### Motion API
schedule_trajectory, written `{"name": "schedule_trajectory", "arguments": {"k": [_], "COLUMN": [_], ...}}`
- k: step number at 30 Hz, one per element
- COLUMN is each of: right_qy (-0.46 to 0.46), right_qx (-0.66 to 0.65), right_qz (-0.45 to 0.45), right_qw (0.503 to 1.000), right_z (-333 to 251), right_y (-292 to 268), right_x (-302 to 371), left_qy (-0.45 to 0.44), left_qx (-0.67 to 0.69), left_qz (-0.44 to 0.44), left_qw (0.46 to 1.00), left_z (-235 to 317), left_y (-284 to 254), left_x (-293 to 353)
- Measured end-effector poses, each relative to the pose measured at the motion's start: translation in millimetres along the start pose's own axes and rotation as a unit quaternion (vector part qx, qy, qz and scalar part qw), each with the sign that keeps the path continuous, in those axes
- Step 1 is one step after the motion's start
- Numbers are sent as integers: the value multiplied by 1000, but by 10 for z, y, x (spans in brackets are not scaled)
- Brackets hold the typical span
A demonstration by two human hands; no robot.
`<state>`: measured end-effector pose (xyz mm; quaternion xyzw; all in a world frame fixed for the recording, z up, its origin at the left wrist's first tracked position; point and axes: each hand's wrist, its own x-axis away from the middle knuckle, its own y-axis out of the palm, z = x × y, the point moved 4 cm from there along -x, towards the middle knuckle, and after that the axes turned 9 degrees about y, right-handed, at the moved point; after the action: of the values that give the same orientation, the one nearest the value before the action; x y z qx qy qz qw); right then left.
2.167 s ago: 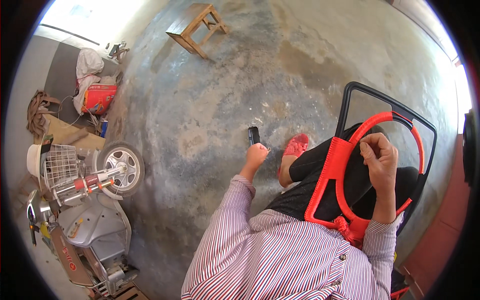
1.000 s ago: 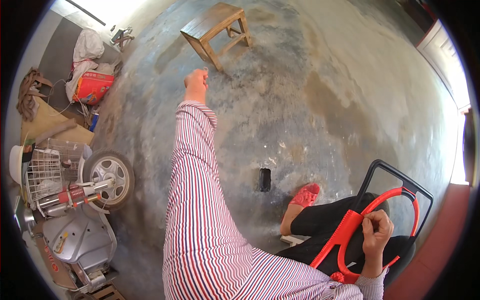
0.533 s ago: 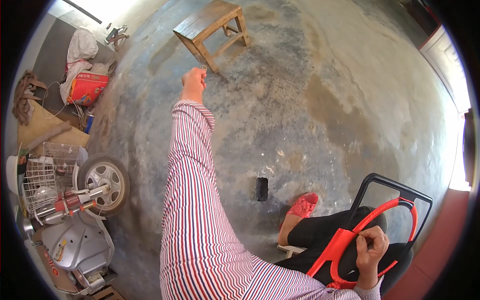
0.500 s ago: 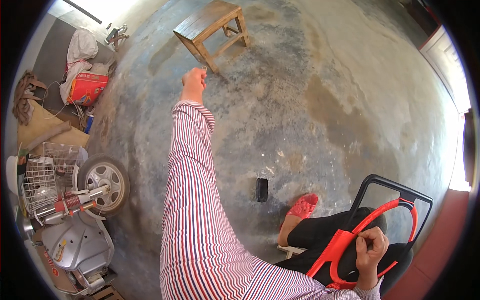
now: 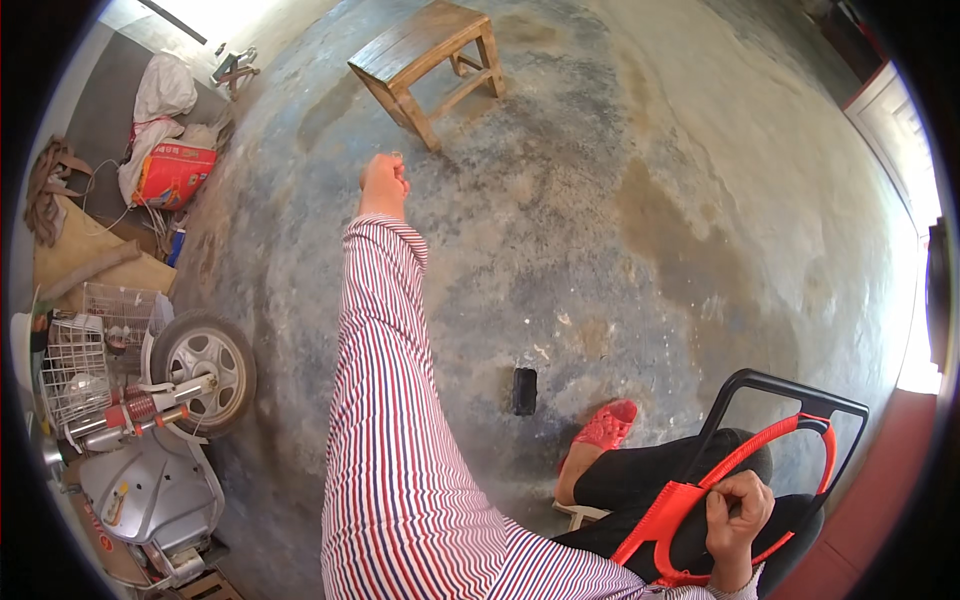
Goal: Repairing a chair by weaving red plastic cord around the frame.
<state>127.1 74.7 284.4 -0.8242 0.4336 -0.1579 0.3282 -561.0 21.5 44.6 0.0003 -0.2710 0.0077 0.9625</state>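
Note:
My left hand is stretched far forward over the floor, closed in a fist with a thin ring-like loop at its upper edge. Whatever it pinches is too small to make out. At the lower right, my right hand is curled with thumb and fingers together, beside a red padded loop with a flat panel. What the right fingers hold, if anything, is hidden. The loop rests over my dark-trousered legs and joins a black tubular frame.
A wooden stool stands ahead of my left hand. A wheeled vehicle with a front wheel and wire basket is at left, below a red-and-white sack. A small black box lies on the floor near a red shoe.
My left hand has drawn back slightly toward me, still closed. The right hand stays curled beside the red loop. The whole view has shifted a little.

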Motion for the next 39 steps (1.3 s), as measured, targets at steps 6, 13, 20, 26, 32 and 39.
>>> {"name": "schedule_trajectory", "arguments": {"k": [6, 13, 20, 26, 32, 39], "right_qy": [5, -9, -16, 2, -8, -24], "right_qx": [5, 5, 1, -7, -7, 2], "right_qz": [-8, -20, -22, -30, -31, -16], "right_qw": [1000, 1000, 1000, 1000, 999, 1000], "right_z": [-15, -33, -58, -50, -91, -54], "right_y": [11, 14, 14, 20, 28, 14], "right_x": [-35, -72, -64, -27, -50, -65], "left_qy": [-7, 13, 110, 142, 161, 146], "left_qx": [56, 140, 102, 60, 18, -11], "left_qz": [56, 79, 53, 31, 2, -11], "left_qw": [997, 987, 987, 988, 987, 989], "left_z": [-186, -125, -36, -30, 48, 30], "left_y": [-24, -28, 97, 96, 148, 155], "left_x": [32, -75, 19, 49, 175, 87]}}
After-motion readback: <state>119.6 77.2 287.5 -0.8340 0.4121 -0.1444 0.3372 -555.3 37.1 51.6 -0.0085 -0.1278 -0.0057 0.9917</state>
